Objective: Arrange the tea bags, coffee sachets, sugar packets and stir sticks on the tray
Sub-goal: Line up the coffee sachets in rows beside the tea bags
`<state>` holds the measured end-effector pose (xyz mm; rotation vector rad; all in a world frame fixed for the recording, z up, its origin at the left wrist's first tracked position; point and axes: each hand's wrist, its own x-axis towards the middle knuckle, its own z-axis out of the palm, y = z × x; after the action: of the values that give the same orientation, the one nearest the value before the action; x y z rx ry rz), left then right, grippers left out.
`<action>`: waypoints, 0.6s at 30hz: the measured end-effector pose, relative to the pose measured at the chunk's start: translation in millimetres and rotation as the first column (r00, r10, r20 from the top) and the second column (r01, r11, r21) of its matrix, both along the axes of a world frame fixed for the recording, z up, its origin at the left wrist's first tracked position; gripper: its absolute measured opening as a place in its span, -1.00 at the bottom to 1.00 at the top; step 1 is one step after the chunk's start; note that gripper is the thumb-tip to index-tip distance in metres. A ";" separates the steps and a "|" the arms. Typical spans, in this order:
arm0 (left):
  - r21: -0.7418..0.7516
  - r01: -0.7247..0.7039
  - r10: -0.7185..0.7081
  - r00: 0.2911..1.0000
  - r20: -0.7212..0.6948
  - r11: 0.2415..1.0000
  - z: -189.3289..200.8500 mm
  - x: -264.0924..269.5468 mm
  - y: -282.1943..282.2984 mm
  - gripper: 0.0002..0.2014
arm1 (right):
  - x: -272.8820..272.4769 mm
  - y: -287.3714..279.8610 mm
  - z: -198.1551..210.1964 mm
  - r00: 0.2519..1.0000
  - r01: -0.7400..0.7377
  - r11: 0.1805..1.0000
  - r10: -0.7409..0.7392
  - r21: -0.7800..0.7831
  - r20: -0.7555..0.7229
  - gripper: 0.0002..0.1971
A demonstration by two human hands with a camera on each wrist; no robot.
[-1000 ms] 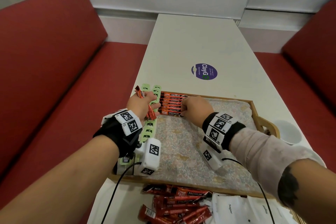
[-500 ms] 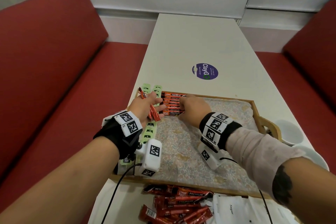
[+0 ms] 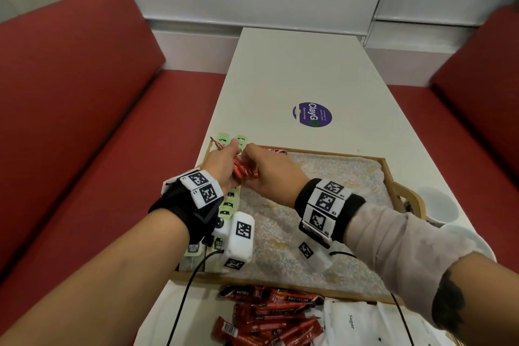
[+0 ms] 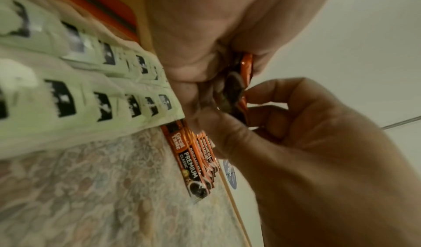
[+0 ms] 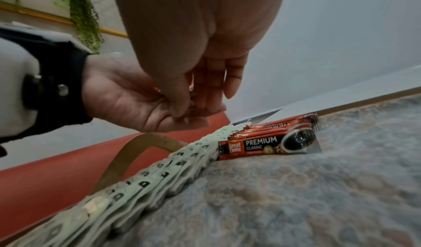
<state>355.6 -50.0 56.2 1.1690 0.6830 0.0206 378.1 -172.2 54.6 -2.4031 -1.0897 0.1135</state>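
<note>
Red coffee sachets are held in a small bundle by the left hand, whose fingers are curled round them above the far left corner of the wooden tray with a floral liner. The right hand is met with it there, and its thumb and fingertips are pinched on the end of one sachet in that bundle (seen most plainly from the left wrist). Below the two hands, a short row of red and black "Premium Classic" sachets is laid flat on the liner against the far rim. Along the tray's left side, pale green tea bags are lined up in two overlapping rows, touching the sachet row at its left end. On the white table, at the near edge just outside the tray, a loose heap of red sachets is left beside white sugar packets.
</note>
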 end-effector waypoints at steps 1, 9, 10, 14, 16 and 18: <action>-0.018 -0.002 0.002 1.000 0.003 1.000 1.2 -0.3 0.4 -0.73 | 0.5 0.0 -0.8 0.999 0.022 1.000 -0.021 0.019 -0.030 -0.70; -0.110 0.109 -0.104 0.993 0.051 0.988 4.3 -8.8 8.6 -0.69 | 8.8 -5.6 1.9 0.954 0.184 0.968 -0.135 0.168 -0.267 -0.73; -0.115 0.116 -0.111 0.993 0.051 0.987 4.4 -9.5 9.8 -0.70 | 10.2 -5.4 1.7 0.948 0.206 0.962 -0.152 0.177 -0.280 -0.76; -0.069 0.162 -0.156 0.985 0.079 0.984 3.4 -11.8 12.8 -0.70 | 15.2 -4.6 -0.1 0.908 0.288 0.928 -0.187 0.236 -0.374 -0.83; -0.047 0.142 -0.137 0.985 0.107 0.989 2.1 -12.3 13.6 -0.75 | 17.5 -5.0 -0.9 0.889 0.316 0.914 -0.190 0.256 -0.417 -0.85; -0.018 0.092 -0.089 0.988 0.124 0.996 0.8 -12.1 14.6 -0.86 | 20.0 -6.2 -1.7 0.864 0.342 0.903 -0.193 0.261 -0.466 -0.85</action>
<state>343.6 -35.3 57.0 1.1648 0.5194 0.0084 398.1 -178.4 53.0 -2.0566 -0.5087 0.3188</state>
